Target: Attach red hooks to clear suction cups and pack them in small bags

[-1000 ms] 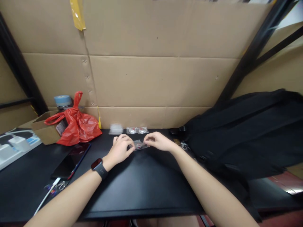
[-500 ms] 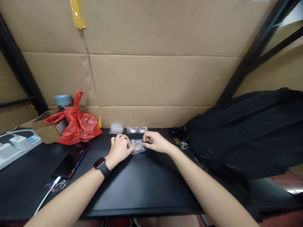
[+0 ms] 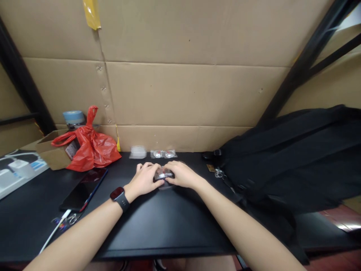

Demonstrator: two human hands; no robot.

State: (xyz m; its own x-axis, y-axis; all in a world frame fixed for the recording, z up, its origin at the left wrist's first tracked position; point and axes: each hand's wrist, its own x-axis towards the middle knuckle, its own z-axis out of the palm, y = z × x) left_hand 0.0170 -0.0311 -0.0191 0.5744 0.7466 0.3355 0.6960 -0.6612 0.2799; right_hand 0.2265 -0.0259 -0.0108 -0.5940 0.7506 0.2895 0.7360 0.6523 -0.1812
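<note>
Both of my hands grip a small clear plastic packet (image 3: 164, 173) with something shiny inside, low over the black tabletop. My left hand (image 3: 145, 177), with a dark smartwatch (image 3: 117, 193) on its wrist, has thumb and fingers on the packet's left side. From the right, my right hand (image 3: 182, 174) pinches the other side. Fingers cover part of the packet, and what it contains is too small to make out. Just beyond the hands lie two round shiny items in clear wrappers (image 3: 163, 154) and a stack of clear plastic pieces (image 3: 138, 152).
A red plastic bag (image 3: 94, 148) stands by a cardboard box (image 3: 52, 150) at left. In front lies a phone (image 3: 84, 190) on a white cable, beside a power strip (image 3: 22, 174). A black backpack (image 3: 293, 158) fills the right side. Cardboard panels (image 3: 180, 94) wall the back.
My right hand has moved left and closed on the packet, so the hands are now closer together. The packet appears bunched or tilted where it lay flatter before.
</note>
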